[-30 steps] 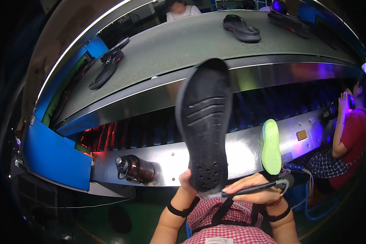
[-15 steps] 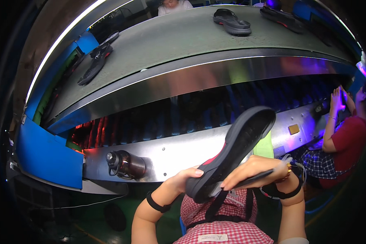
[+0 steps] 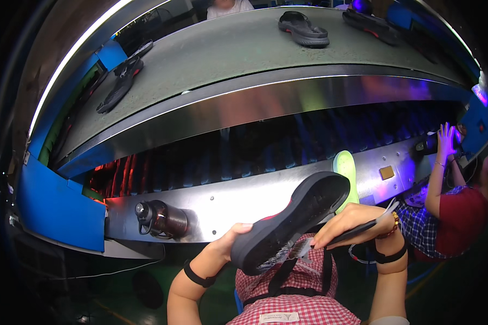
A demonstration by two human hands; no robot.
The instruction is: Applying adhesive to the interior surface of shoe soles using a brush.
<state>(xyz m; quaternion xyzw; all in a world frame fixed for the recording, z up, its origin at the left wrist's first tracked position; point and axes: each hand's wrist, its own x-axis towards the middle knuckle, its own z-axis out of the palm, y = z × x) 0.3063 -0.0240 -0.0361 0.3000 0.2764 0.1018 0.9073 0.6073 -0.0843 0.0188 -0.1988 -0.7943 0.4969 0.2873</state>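
My left hand (image 3: 229, 242) grips the heel end of a black shoe sole (image 3: 290, 219), which lies tilted on its side with a red stripe along its edge. My right hand (image 3: 352, 221) holds a thin dark-handled brush (image 3: 314, 245), and its pale bristles touch the lower edge of the sole. Both hands are above my lap, over a red-checked apron (image 3: 293, 281). A light green sole (image 3: 346, 173) leans against the metal panel just behind the black sole.
A curved metal conveyor (image 3: 244, 54) runs above, carrying black shoes (image 3: 302, 27) and sandals (image 3: 119, 81). A dark bottle (image 3: 160, 218) lies on the steel ledge at left. Blue panels (image 3: 54, 208) stand at left. A person in red (image 3: 453, 200) works at right.
The black sole has swung down from standing upright with its tread facing me to lying tilted on its side. My right hand has brought the brush to its edge.
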